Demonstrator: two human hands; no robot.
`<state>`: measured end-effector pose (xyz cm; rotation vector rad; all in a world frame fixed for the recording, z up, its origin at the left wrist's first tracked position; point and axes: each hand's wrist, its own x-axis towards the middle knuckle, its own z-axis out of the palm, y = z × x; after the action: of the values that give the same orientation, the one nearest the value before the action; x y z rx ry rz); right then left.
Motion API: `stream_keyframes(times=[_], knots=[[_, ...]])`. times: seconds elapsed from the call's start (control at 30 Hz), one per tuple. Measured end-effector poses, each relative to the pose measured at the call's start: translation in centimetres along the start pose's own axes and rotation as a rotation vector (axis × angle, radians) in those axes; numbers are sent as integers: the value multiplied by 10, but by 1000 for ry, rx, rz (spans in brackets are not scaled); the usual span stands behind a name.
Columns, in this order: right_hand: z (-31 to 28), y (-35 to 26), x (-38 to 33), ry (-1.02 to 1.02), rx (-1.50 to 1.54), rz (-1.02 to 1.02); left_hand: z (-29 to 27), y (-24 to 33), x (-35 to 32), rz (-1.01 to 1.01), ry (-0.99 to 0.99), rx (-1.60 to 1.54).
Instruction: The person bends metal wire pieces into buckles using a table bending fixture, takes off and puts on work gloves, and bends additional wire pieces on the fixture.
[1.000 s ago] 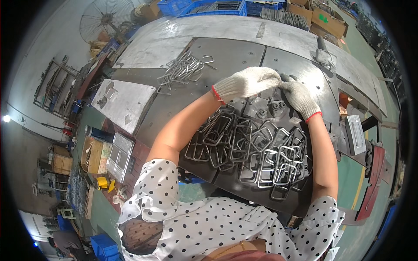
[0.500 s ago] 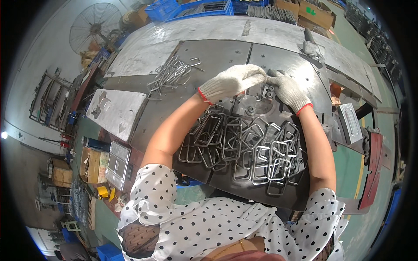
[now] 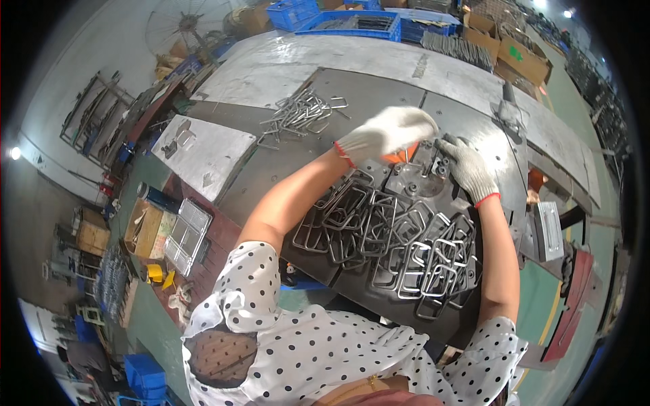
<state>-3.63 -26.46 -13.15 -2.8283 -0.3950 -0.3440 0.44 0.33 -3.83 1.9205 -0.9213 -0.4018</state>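
Head view: the gloved left hand [image 3: 387, 132] hovers curled over a dark metal fixture [image 3: 416, 177] on the tabletop [image 3: 284, 64]; what it grips, I cannot tell. The gloved right hand [image 3: 468, 168] presses fingers on the fixture's edge. Bent wire frames [image 3: 389, 237] lie piled just below.

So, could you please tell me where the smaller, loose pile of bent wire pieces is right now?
In the head view, the smaller pile of bent wire pieces lies on the dark metal table, up and left of the gloved left hand, beyond the light grey plate.
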Motion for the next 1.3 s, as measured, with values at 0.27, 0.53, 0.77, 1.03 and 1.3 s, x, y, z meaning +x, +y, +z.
stream_keyframes(times=[0.27,0.53,0.77,1.03,1.3], knots=[[-8,-1,-2,-14,43,16,-161,-51,-96,78,1189,-414],[-4,-16,8,6,27,-34,-266,-222,-189,-118,1134,375],[-9,-18,4,-11,9,2,-233,-250,-154,-238,1011,370],[-11,-15,3,-8,14,-1,-166,-219,-141,-263,976,301],[-7,-11,3,-14,-8,0,-84,-149,-120,-127,929,-265]])
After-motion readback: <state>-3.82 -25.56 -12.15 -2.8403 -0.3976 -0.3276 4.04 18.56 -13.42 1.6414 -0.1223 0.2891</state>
